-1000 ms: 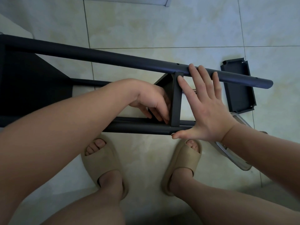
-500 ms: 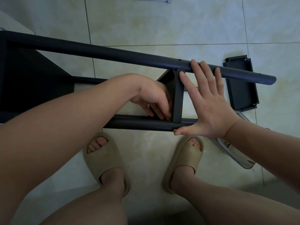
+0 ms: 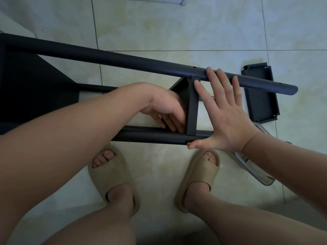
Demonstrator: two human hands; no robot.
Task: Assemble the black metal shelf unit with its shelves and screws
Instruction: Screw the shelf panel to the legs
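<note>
Shelf (image 3: 192, 106) stands edge-on between two poles (image 3: 123, 59) that run left to right across the floor (image 3: 177, 23). Right hand (image 3: 224, 117) — spread flat — braces it from the right; left hand (image 3: 164, 106) curls against its other face by the near pole (image 3: 150, 137) — what it grips, I can't tell.

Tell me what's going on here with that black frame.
A person stands over the black shelf frame, which lies on its side on the tiled floor. Their right hand is spread flat, fingers on the upper tube, thumb at the lower tube, bracing a small shelf set between them. The left hand reaches in behind that shelf near its lower corner; what its fingers hold, if anything, is hidden. A spare shelf lies loose on the floor to the right.
</note>
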